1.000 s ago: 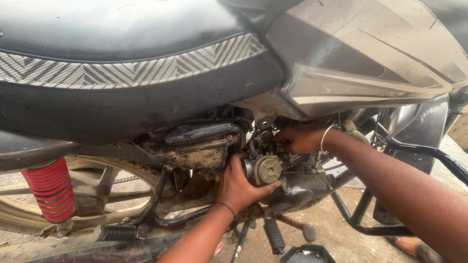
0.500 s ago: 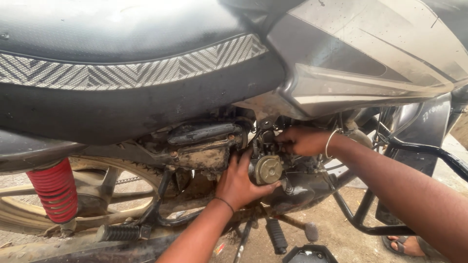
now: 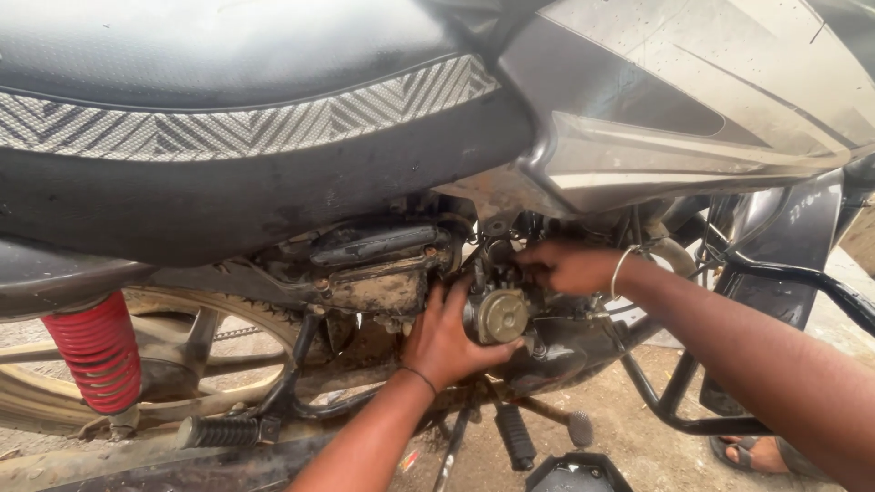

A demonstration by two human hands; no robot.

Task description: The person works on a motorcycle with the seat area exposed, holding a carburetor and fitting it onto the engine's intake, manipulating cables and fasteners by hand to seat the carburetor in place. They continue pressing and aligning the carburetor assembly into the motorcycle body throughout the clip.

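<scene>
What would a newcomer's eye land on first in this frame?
Dead centre, the left hand cups a round metal part low on the motorcycle's engine, while the right hand reaches in just above it. Next comes the bright red shock spring at lower left, under the black seat with its chevron band.

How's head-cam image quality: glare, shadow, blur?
Head view: daylight, soft sheen on the grey tank panel; engine bay under the seat deeply shadowed; left hand and carburetor sharp; right hand dim; no noticeable blur.
</scene>
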